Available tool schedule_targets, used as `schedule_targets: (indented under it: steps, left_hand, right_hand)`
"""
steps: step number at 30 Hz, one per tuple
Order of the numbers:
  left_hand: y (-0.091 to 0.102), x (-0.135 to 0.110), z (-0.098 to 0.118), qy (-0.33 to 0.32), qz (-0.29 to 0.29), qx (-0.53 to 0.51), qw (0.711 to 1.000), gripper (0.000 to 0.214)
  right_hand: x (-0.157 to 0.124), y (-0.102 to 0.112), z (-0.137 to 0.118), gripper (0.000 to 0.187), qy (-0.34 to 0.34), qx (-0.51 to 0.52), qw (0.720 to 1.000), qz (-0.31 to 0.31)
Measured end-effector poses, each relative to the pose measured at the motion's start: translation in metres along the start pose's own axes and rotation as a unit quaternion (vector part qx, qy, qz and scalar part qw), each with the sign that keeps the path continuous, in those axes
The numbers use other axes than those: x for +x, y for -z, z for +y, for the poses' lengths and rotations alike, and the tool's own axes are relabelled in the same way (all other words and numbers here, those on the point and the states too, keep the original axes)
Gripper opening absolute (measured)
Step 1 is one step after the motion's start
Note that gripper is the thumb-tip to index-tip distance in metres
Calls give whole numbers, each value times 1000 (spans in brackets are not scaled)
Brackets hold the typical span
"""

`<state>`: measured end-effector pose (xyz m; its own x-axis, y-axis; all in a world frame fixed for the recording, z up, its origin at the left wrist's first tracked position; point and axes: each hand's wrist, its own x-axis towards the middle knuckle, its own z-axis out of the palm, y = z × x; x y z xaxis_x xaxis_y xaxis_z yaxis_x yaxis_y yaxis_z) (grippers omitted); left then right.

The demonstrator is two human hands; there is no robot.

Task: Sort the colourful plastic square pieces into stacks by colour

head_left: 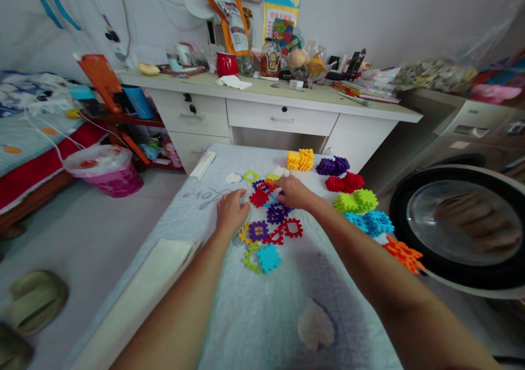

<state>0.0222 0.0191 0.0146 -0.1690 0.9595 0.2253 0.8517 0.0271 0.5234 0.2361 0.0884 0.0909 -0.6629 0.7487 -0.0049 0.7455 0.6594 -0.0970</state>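
A loose cluster of flat, toothed plastic tiles [268,229] in red, purple, yellow, green and blue lies on a grey cloth-covered table [262,315]. My left hand [231,211] rests palm down at the cluster's left edge, fingers curled near a red tile [258,197]. My right hand [293,192] lies over the far part of the cluster, fingers bent down onto the tiles; what they grip is hidden. Sorted stacks sit along the right: yellow [300,159], purple [333,166], red [345,182], green [355,200], blue [369,222], orange [404,254].
A white desk [283,110] crowded with jars, a red mug and packets stands beyond the table. A washing machine door [463,225] is close on the right. A pink bin [107,169] and a bed [28,135] lie left. A white box [202,165] rests on the table's far left.
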Motion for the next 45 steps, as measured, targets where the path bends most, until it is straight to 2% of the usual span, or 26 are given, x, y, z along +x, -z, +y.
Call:
schedule_targets:
  steps: [2,5,9,12,16,21,24,28,30,34,38,42,45]
  left_hand:
    - [0,0,0,-3,4,1,1000,40]
    - [-1,0,-1,-4,7,3,1000,39]
    - [-2,0,-2,-10,9,5,1000,40]
    - [-2,1,-2,-12,9,4,1000,39]
    - [-2,1,-3,-9,5,-1,1000,41]
    - [-2,0,-3,-10,6,-5,1000,41]
    - [-2,0,-3,-7,8,-5,1000,41]
    - [-2,0,-2,-7,10,-6,1000,41]
    - [-1,0,-2,-9,8,-5,1000,41]
    - [-1,0,-1,-5,7,-1,1000,42]
    - [-1,0,-1,-6,5,2,1000,42]
    - [-2,0,-3,-10,9,-1,1000,42]
    - [-3,1,-4,-11,13,-3,1000,42]
  right_hand:
    - [8,-12,-19,39,39,11,999,10]
    - [17,-24,-35,46,53,-12,998,12]
    - [22,-28,-41,34,49,-43,998,2]
    - [22,-26,-40,24,55,-37,998,-2]
    - [17,-19,-33,20,52,32,998,-1]
    - [4,-15,-18,34,-45,101,993,37]
    - [-1,-19,-13,35,-68,89,993,30]
    - [-6,-25,-13,28,-102,19,994,37]
    - [-8,-25,-16,32,-90,14,995,34]
    - [-11,-19,-22,55,-26,28,999,-30]
    - [-11,-17,-29,56,-36,8,998,-59]
    - [-11,-17,-28,59,-38,17,999,-30]
    - [-13,-8,-14,54,-48,21,998,16]
